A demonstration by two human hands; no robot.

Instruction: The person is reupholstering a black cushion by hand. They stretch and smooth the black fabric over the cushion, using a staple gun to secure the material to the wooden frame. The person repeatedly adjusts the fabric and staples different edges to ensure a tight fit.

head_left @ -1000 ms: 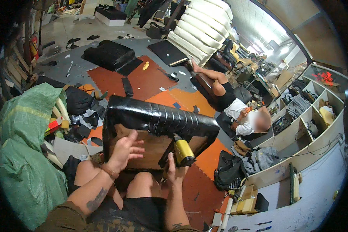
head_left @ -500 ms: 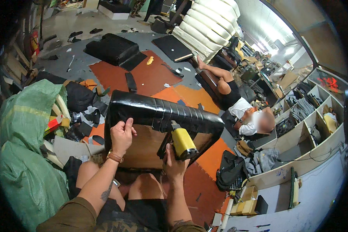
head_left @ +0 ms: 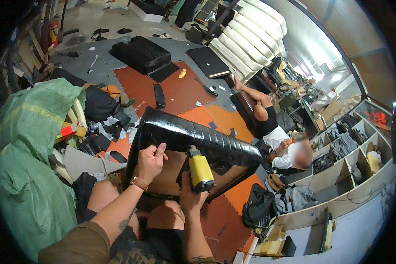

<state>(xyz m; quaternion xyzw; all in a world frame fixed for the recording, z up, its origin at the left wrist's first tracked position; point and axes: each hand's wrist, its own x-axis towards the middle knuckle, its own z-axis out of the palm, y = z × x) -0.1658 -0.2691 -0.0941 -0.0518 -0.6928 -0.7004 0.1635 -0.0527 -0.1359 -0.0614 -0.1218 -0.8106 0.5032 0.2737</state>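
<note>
A black glossy upholstered panel [head_left: 198, 130] with a bare brown underside [head_left: 171, 171] stands tilted over my knees. At its left part, my left hand [head_left: 150, 162] has its fingers curled on the edge of the black covering, thumb up. My right hand [head_left: 192, 193] is wrapped round the handle of a yellow staple gun [head_left: 201, 171]. The gun's nose points up at the inner edge of the black cover, a little right of my left hand. Whether the nose touches the cover cannot be made out.
A green woven sack [head_left: 31, 176] stands at the left beside scraps. Another black upholstered piece [head_left: 141, 55] lies ahead on the mats. A person [head_left: 279, 141] reclines at the right, near a compartmented shelf [head_left: 334, 185] of cloth. A black bag [head_left: 259, 207] lies on the floor, right.
The staple gun has moved left along the panel's edge, closer to my left hand. My left hand keeps its grip on the covering. The whole view has shifted slightly.
</note>
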